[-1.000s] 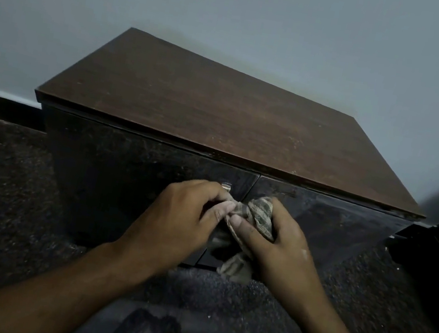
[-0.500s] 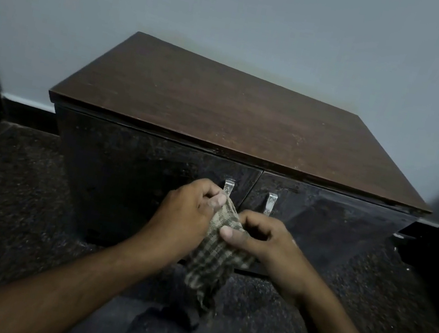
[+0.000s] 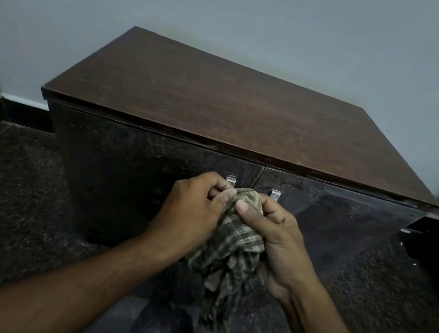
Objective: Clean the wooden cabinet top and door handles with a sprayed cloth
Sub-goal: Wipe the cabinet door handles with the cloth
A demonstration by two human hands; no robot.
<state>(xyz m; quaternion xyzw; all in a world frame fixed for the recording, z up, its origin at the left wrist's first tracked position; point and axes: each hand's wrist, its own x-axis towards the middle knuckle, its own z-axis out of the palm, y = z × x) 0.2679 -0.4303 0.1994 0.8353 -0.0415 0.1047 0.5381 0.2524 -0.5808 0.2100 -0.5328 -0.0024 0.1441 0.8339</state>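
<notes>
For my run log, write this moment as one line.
left hand + right hand: both grip checked green cloth | silver door handles: uncovered

Grey wall (image 3: 267,14), dark speckled floor (image 3: 19,191)

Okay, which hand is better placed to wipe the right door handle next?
Probably the right hand: it holds the bunched cloth just below the right handle. The left hand sits under the left handle.

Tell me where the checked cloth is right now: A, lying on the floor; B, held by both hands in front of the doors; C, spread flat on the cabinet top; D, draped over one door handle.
B: the left hand and right hand both grip the checked cloth before the doors.
</notes>
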